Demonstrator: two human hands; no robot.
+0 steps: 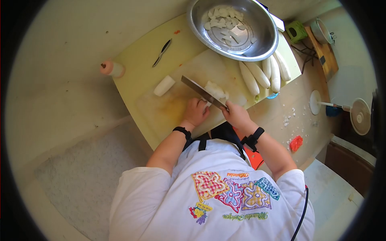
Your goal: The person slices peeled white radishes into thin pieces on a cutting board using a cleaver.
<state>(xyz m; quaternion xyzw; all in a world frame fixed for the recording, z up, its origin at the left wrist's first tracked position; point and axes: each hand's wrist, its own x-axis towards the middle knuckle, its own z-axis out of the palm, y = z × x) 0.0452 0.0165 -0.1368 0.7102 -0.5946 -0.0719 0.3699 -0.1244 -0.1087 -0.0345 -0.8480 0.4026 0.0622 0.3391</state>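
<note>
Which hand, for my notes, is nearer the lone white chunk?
Left. The left hand is right of the chunk and closer to the body; the right hand, gripping the knife, is farther right.

Left of the table [136, 54] rises a pale wall [64, 72]; right of it, a white fan [360, 116] stands on tan floor [295, 92].

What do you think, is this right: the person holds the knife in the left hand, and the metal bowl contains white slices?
Not quite: the head view shows the knife in the right hand, not in the left hand. The metal bowl does contain white slices.
</note>
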